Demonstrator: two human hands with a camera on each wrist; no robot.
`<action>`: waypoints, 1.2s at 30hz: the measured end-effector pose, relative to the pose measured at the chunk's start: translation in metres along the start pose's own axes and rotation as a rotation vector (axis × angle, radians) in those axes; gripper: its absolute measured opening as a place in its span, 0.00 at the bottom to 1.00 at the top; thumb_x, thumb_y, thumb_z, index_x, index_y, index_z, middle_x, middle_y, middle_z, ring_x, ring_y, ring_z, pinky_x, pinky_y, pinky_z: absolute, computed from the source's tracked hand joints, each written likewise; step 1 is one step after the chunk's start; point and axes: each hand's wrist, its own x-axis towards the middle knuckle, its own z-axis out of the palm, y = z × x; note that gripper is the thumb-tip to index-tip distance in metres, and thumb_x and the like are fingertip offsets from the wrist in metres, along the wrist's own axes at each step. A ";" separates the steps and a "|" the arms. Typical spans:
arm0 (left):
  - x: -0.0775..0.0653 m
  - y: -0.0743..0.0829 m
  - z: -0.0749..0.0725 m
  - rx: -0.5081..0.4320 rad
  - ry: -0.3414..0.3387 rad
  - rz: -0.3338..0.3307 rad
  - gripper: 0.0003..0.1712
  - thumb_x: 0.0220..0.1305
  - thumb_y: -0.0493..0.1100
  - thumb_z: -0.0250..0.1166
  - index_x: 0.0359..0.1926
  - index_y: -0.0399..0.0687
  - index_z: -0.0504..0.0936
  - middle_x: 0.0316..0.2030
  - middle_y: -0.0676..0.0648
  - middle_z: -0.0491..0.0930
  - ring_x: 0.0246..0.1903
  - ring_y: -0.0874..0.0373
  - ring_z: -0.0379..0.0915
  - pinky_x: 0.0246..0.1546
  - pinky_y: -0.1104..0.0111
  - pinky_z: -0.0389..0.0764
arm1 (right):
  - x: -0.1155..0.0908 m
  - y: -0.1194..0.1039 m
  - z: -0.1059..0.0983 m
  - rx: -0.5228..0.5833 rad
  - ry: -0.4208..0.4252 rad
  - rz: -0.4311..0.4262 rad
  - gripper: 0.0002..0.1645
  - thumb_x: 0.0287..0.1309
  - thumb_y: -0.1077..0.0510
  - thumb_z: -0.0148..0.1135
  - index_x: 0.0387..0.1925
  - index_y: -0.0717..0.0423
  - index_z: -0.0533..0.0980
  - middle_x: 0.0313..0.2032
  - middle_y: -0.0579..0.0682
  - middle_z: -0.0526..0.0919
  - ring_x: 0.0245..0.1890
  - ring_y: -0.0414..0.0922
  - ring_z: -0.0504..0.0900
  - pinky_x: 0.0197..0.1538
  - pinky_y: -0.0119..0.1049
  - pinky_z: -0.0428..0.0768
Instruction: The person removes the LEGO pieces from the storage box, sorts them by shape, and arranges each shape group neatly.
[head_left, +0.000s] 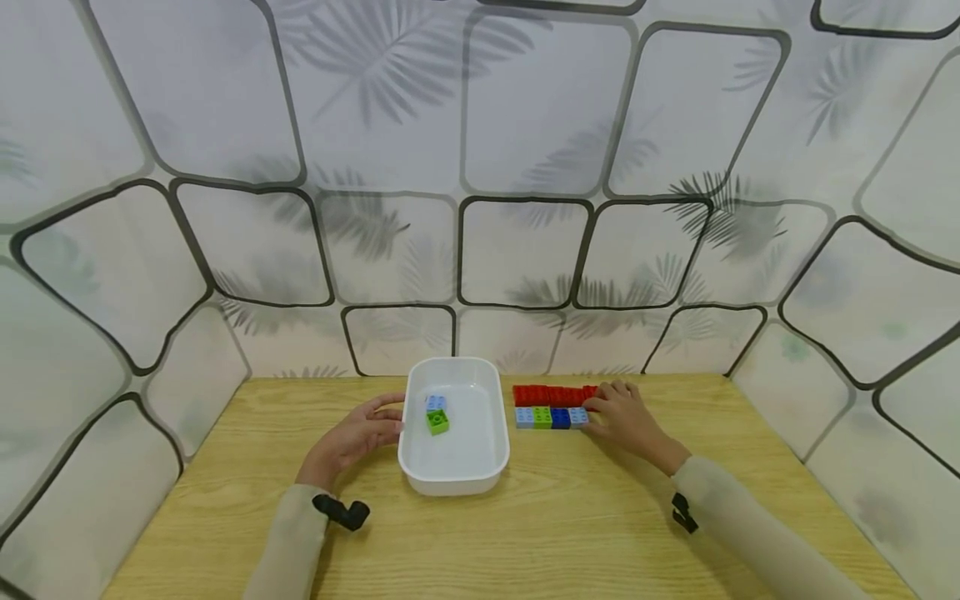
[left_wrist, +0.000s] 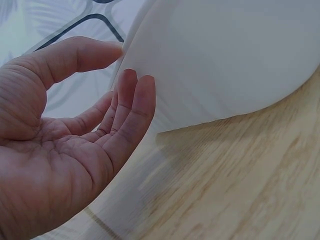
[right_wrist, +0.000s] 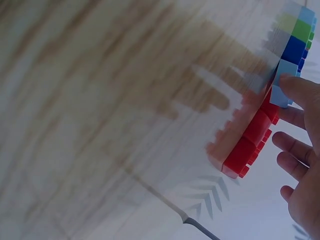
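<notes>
A white plastic tub point(head_left: 457, 460) stands on the table, a light blue toy building brick point(head_left: 436, 402) and a green brick point(head_left: 437, 422) inside it. At the tub's left side is my left hand point(head_left: 365, 433); its thumb tip touches the wall near the rim, the loosely bent fingers beside it. Right of the tub lies a row of red bricks point(head_left: 551, 395). In front of it runs a row of light blue, green and dark blue bricks. My right hand point(head_left: 626, 417) pinches the light blue brick point(right_wrist: 285, 82) at that row's right end between thumb and index finger.
The wooden table point(head_left: 525, 542) carries everything. A pale patterned cloth point(head_left: 517, 250) with dark outlines and leaf prints rises behind the table and along both sides. Black straps circle both sleeves near the wrists.
</notes>
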 end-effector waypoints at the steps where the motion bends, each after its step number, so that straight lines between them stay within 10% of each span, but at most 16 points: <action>1: 0.000 0.000 0.000 0.002 0.004 -0.002 0.39 0.73 0.30 0.58 0.78 0.32 0.50 0.54 0.48 0.81 0.50 0.62 0.82 0.53 0.68 0.85 | 0.000 0.000 0.000 -0.001 0.000 -0.001 0.18 0.48 0.49 0.80 0.37 0.53 0.85 0.34 0.50 0.76 0.38 0.50 0.70 0.47 0.56 0.70; 36: -0.002 0.002 0.000 0.025 0.010 -0.019 0.40 0.73 0.32 0.59 0.79 0.33 0.50 0.54 0.45 0.78 0.48 0.62 0.82 0.52 0.69 0.85 | 0.001 0.001 -0.001 0.059 0.046 -0.040 0.21 0.48 0.49 0.80 0.41 0.54 0.85 0.37 0.53 0.78 0.39 0.52 0.71 0.48 0.58 0.69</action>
